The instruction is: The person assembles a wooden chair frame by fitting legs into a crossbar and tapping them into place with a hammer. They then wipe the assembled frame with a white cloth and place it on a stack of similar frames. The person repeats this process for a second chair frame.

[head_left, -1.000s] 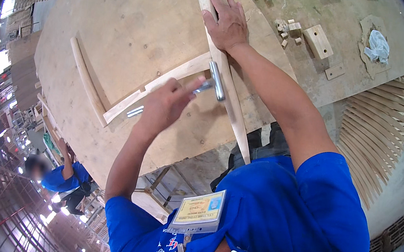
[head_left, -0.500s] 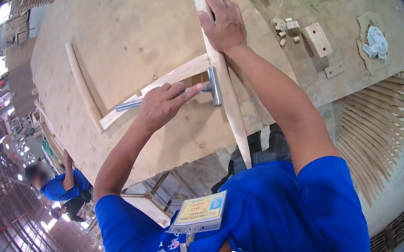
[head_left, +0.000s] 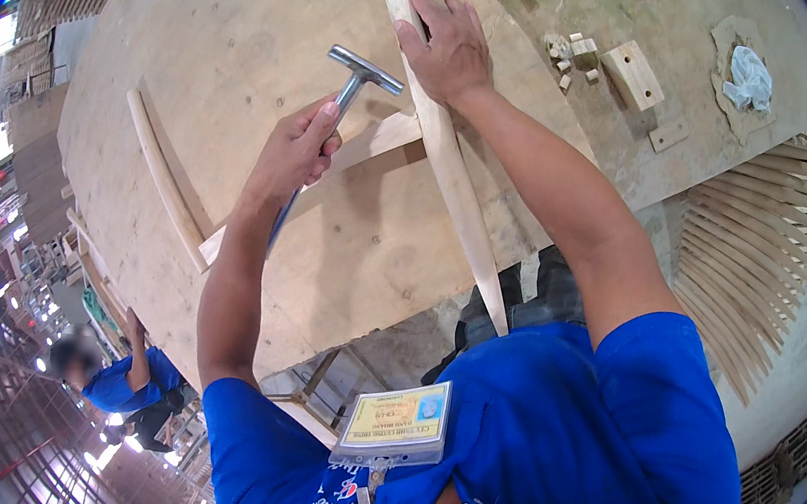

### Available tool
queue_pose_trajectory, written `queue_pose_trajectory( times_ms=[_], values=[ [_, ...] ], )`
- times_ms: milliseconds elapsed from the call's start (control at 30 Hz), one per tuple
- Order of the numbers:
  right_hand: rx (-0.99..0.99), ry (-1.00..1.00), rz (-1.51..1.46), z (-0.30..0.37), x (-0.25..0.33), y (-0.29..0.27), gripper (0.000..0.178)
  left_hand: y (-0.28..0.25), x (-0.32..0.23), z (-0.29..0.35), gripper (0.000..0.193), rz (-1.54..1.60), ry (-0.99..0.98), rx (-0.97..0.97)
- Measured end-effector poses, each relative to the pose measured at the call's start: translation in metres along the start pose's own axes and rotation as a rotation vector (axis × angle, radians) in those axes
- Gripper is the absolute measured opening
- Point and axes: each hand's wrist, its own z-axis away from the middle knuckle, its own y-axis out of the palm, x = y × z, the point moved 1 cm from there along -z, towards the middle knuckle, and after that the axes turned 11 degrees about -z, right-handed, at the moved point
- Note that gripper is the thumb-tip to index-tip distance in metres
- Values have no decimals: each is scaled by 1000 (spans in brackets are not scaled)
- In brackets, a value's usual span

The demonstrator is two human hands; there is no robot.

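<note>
- Left hand point(head_left: 297, 150) is curled snugly round the handle of a metal hammer point(head_left: 364, 68), thumb lying along it, with the hammer's head poking out past the fist
- Right hand point(head_left: 453, 55) is spread loosely, thumb on the long wood piece point(head_left: 451, 167) and fingers out to its right; can't tell how hard it's pressing
- Hammer head sits just left of that long piece, lower than the right hand in view
- A wood crosspiece point(head_left: 384, 138) runs under the left hand's side and meets the long piece
- Curved stick point(head_left: 163, 179) at the crosspiece's other end, all on a plywood board point(head_left: 247, 51)
- Further right: a two-hole block point(head_left: 634, 77) and a plastic bag point(head_left: 750, 78)
</note>
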Motion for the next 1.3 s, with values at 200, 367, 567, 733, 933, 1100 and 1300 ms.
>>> queue_pose_trajectory(
  times_ms=[200,367,567,733,933,1100,1300],
  values=[
    [14,1,-6,-2,0,1,59,-19,-3,-10,55,-135,-40,169],
    [11,11,-13,-1,-1,1,58,-18,-13,-12,48,-229,-21,203],
    [17,16,-14,-1,3,-3,57,24,5,37,48,-840,743,-164],
    [-8,-20,-26,-2,3,-1,56,42,14,48,60,-1226,874,-266],
    [-34,-25,-50,0,3,2,55,22,22,40,62,-1237,918,-304],
    [-11,-6,-21,-6,-1,0,56,22,24,26,66,-1285,957,-313],
    [-49,-20,-45,-2,-1,1,56,31,18,40,59,-1235,967,-285]
  ],
)
